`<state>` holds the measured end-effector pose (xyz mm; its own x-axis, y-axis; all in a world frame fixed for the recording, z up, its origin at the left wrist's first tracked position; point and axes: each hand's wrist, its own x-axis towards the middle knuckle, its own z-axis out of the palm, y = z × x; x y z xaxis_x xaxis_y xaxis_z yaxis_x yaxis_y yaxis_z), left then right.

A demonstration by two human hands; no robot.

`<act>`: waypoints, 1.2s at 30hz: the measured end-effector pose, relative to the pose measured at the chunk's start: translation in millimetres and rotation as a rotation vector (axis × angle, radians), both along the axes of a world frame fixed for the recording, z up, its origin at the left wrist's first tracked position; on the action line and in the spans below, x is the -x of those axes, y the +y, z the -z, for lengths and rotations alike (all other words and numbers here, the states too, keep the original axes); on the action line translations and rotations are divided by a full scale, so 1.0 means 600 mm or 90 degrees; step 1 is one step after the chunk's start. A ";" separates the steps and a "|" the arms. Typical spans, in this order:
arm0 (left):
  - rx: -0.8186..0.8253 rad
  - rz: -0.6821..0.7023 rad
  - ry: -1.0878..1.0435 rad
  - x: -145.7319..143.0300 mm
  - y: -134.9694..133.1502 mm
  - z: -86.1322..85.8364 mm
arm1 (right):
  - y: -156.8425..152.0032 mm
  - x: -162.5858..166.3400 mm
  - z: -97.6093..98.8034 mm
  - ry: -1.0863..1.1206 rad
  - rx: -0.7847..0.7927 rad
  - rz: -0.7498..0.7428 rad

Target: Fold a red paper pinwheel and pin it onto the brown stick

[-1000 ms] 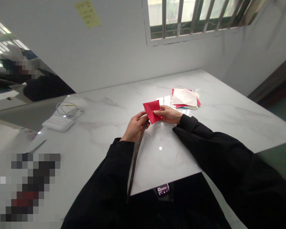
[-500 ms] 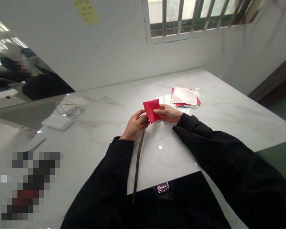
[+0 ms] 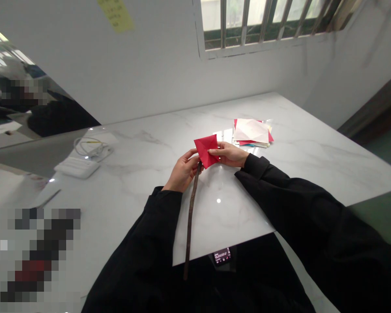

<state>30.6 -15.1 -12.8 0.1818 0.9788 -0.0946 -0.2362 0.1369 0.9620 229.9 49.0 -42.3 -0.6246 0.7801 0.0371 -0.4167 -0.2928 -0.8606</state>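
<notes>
A folded square of red paper (image 3: 206,148) is held above the tabletop, crease lines running across its face. My right hand (image 3: 232,154) pinches its right side, thumb flat on the front and the other fingers behind it. My left hand (image 3: 182,170) is at the paper's left and lower edge, closed about the top end of a thin brown stick (image 3: 190,208). Paper partly hides the left fingertips and the stick's tip. The stick slants down toward me, and its lower end reaches past the table's front edge.
Loose paper sheets (image 3: 251,131) lie stacked beyond my right hand on the marble-patterned table (image 3: 313,161). A white power strip (image 3: 76,167) with a coiled cable (image 3: 93,148) is to the left. Below the front edge, a small lit screen (image 3: 222,255) shows. Another person (image 3: 52,111) appears at far left.
The stick's lower end has swung slightly to the right. Both hands keep the same hold on the paper and stick; the whole view has shifted a little.
</notes>
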 end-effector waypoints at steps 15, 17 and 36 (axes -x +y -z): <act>-0.004 0.043 -0.049 0.004 -0.003 -0.008 | 0.002 -0.008 0.002 0.018 -0.027 -0.037; -0.001 0.063 -0.059 0.007 -0.005 -0.011 | -0.001 -0.008 -0.002 0.018 -0.054 -0.058; -0.031 0.124 -0.081 0.008 -0.020 -0.025 | -0.021 0.015 -0.027 0.051 -0.181 -0.017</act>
<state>25.5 -27.2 1.9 0.3748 0.9270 -0.0124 -0.3298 0.1458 0.9327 220.8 36.3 -26.1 -0.6308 0.7148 0.3018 -0.4824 -0.0566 -0.8741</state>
